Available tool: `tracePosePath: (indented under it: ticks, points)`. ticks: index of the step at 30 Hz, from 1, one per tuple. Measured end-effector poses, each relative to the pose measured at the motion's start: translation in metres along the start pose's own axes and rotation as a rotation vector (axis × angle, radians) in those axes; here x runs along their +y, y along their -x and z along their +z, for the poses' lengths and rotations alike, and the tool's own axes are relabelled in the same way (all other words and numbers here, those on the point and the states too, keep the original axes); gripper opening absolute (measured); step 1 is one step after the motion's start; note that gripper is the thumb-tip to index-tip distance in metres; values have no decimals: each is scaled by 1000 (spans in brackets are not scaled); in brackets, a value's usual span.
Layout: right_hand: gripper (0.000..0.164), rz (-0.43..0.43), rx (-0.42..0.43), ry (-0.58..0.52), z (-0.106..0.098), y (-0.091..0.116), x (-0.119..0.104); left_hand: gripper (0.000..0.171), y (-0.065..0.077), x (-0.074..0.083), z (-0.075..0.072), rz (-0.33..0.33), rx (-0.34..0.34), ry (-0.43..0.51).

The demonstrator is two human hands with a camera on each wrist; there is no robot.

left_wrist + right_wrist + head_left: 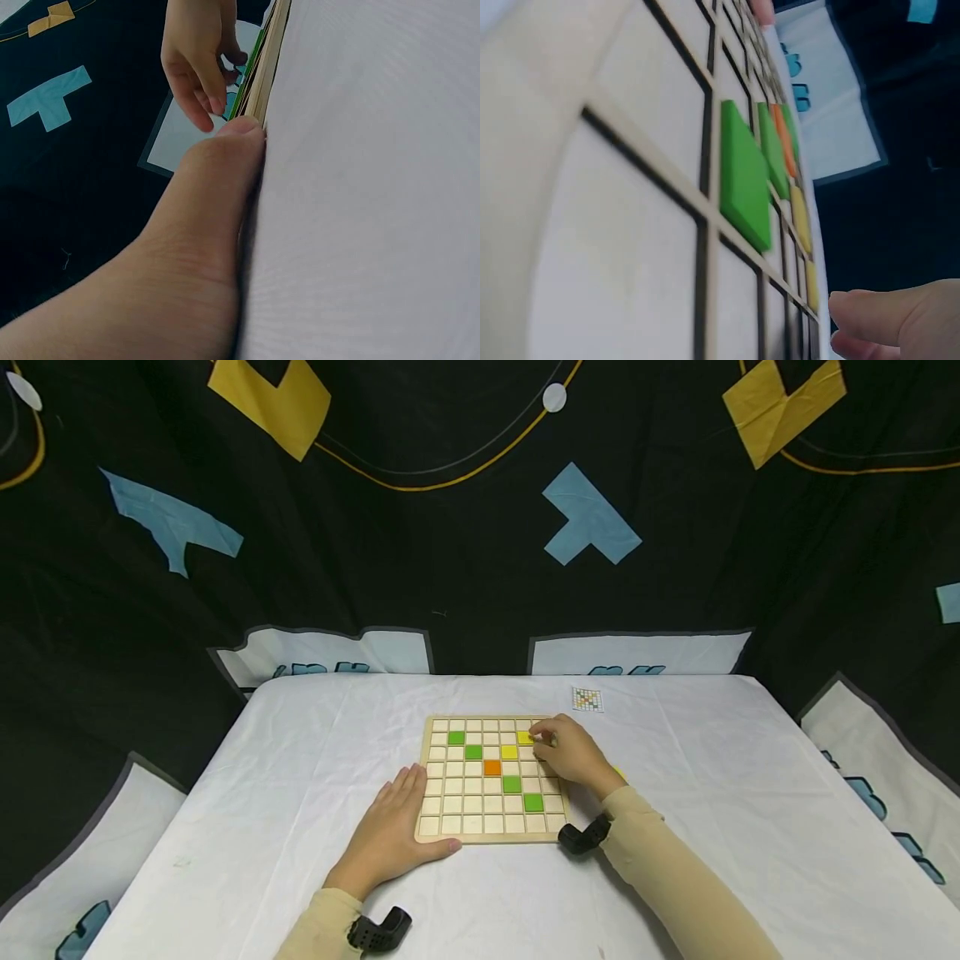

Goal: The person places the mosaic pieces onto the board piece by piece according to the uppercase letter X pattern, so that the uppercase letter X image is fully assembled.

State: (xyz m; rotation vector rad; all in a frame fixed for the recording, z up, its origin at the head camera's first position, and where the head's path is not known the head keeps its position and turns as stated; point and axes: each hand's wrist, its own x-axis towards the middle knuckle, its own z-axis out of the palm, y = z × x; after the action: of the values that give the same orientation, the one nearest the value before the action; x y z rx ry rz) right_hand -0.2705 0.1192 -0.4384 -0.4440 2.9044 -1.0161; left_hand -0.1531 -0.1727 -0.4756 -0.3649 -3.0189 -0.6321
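Observation:
A square wooden grid board (492,839) lies on the white table, with green, yellow and orange square tiles set among its pale cells. My left hand (392,827) is spread along the board's left side, its fingers touching that edge and its thumb against the near edge. Over the upper right part reaches my right hand (572,750), its fingertips at the upper yellow tile (524,737). In the left wrist view the right hand (199,64) has its fingers apart and loosely bent. The orange tile (492,767) sits near the middle, a green tile (742,176) close to the right wrist camera.
A small printed card with a coloured grid pattern (587,699) lies beyond the board's far right corner. Something yellow (619,772) shows partly behind the right wrist. White cloth covers the table (225,827); a black curtain (480,585) hangs behind it.

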Motion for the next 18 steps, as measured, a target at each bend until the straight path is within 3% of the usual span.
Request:
tracePosePath:
  ticks: [10,18]
  points:
    - [28,38,82,-12,-38,19,23,127,-1,0,0,-4,4,1]
    - [32,122,69,118,-57,37,48,126,0,2,0,-6,7,3]
